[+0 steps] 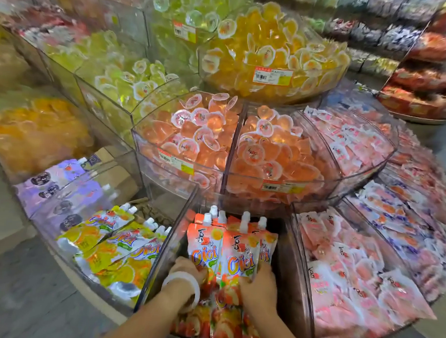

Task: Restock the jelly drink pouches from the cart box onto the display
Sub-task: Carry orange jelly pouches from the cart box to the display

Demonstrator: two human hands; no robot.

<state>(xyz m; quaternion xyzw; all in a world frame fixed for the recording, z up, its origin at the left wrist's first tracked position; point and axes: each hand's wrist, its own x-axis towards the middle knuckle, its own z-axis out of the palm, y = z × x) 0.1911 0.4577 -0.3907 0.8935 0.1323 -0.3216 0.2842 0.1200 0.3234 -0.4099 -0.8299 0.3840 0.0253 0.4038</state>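
Both hands are down in the clear bin [162,255] at 6 o'clock, left hand [190,269] and right hand [259,285] each curled round upright peach pouches [240,254]; let go unevenly and I reckon they'll flop backwards

Left hand [188,268] fingers hidden behind pouches [234,256], forearms cut off below, far shelves [391,35] blurred

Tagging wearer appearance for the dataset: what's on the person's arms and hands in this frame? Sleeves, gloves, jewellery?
Both forearms are bare, with no sleeves in view and no gloves. The left hand has a wide, smooth white bangle round its wrist. The right hand and its wrist carry nothing visible: no watch, ring or band.
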